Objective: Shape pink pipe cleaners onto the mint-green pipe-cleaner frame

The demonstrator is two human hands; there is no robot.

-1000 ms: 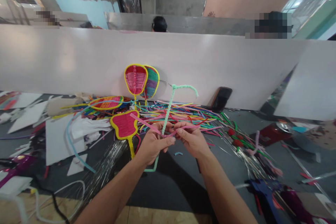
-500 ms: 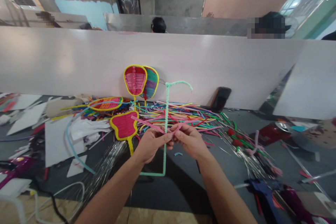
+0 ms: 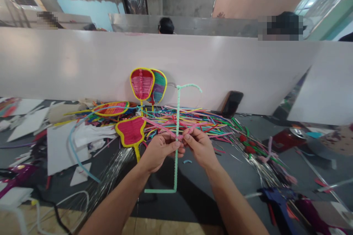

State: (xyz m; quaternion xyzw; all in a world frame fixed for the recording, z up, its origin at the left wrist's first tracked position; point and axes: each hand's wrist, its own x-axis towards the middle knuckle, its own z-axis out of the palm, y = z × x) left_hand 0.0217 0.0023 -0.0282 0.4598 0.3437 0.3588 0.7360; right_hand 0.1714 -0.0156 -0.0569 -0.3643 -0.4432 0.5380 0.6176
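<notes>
At the left end of a dark tabletop (image 3: 162, 205), a purple tool (image 3: 23, 170) lies close to the near edge, with a white sheet (image 3: 59, 150) and a curved blue strand (image 3: 72, 146) farther in. Next along, silvery wires (image 3: 116, 163) fan out beside a yellow-rimmed pink paddle (image 3: 131, 132), while a red-and-pink paddle (image 3: 142, 84) stands before the white partition (image 3: 82, 62) at the far edge. At center, a person's left hand (image 3: 161, 150) pinches a pink fuzzy strand (image 3: 158, 125) where it crosses the upright of a mint-green frame (image 3: 178, 117), held near the middle of the tabletop, its top curving right and its foot bent left. Just beside it, the right hand (image 3: 200, 147) grips the same pink strand between thumb and fingers. Beyond the hands, many-colored strands (image 3: 198, 119) lie heaped toward the far edge, near a propped phone (image 3: 232, 103). Farther right are red fuzzy balls (image 3: 250, 149) and a red can (image 3: 288, 140), its contents out of sight; a blue tool (image 3: 278, 205) lies toward the near right corner
</notes>
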